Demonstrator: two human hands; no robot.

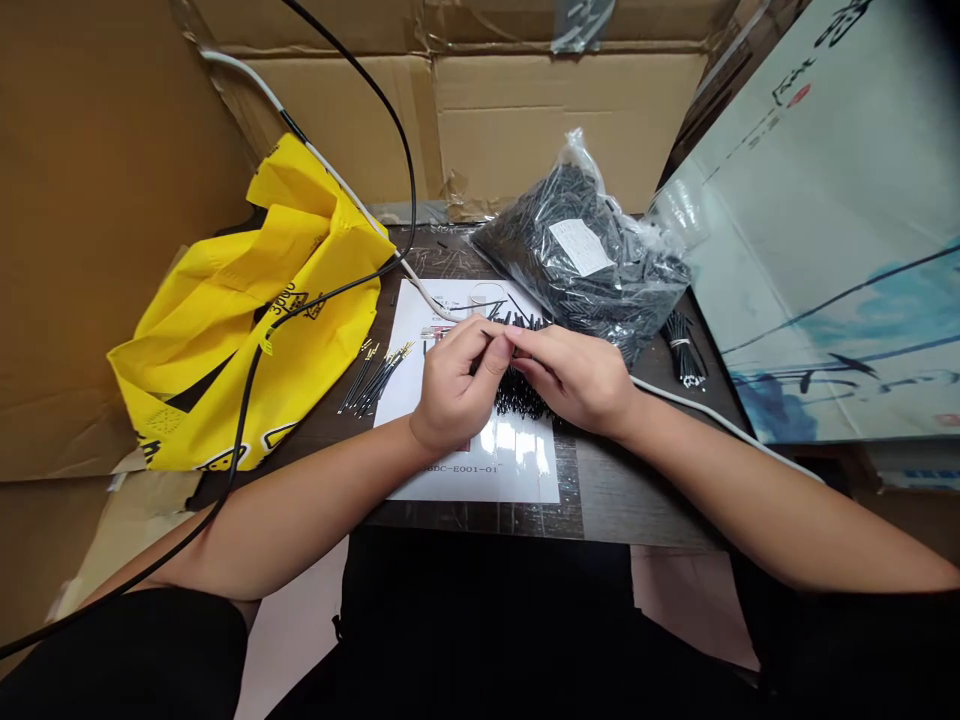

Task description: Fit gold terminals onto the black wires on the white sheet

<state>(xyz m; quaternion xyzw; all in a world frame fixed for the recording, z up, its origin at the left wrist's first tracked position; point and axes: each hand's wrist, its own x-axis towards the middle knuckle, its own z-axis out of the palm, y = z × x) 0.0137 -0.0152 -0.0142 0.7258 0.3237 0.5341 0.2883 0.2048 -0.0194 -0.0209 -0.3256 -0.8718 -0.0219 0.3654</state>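
My left hand (456, 385) and my right hand (576, 375) meet over a white laminated sheet (517, 455) on a small dark table (600, 490). Both hands pinch at one thin black wire piece (499, 335) held between their fingertips. Under the hands lies a loose heap of short black pieces (517, 398). Several black wires with gold tips (375, 378) lie in a row left of the sheet's edge, just left of my left hand.
A clear bag full of black pieces (585, 260) sits behind the hands. A tied bundle of black wires (684, 350) lies at right. A yellow bag (255, 330) fills the left. Cardboard (525, 110) walls the back; a printed panel (832, 250) leans at right. A black cable (247, 400) crosses the left.
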